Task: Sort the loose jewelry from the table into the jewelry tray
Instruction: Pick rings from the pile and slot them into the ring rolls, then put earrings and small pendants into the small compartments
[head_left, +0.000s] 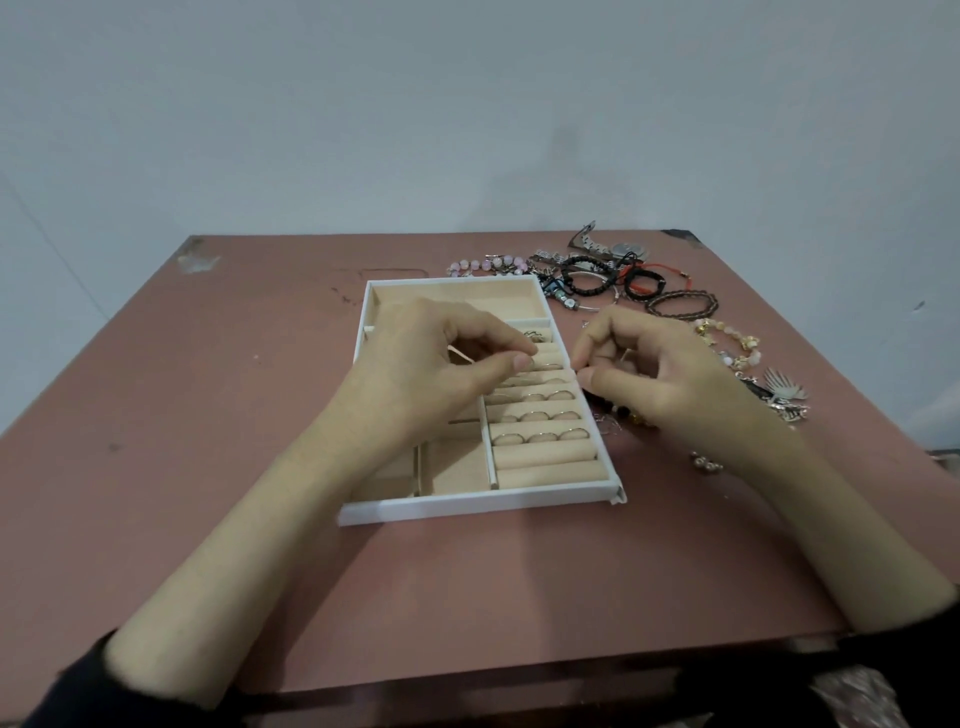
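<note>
The jewelry tray (467, 506) has a white frame and beige lining and lies at the table's middle. Several rings (535, 418) sit in its ring rolls on the right side. My left hand (436, 364) hovers over the tray, thumb and forefinger pinching a small ring (540, 366) at an upper ring roll. My right hand (665, 369) is just right of the tray with curled fingers, its thumb and forefinger tips at the tray's right wall. Whether it holds anything is hidden. The loose jewelry (587, 278) lies heaped at the back right.
The heap holds a pink bead bracelet (483, 266), black bracelets, a red cord (654, 270), a brown braided bracelet (683, 304), a watch band (592, 244), a gold bead bracelet (737, 343) and a silver leaf pendant (784, 392). Small beads (706, 464) lie beside my right forearm. A wall stands behind the table.
</note>
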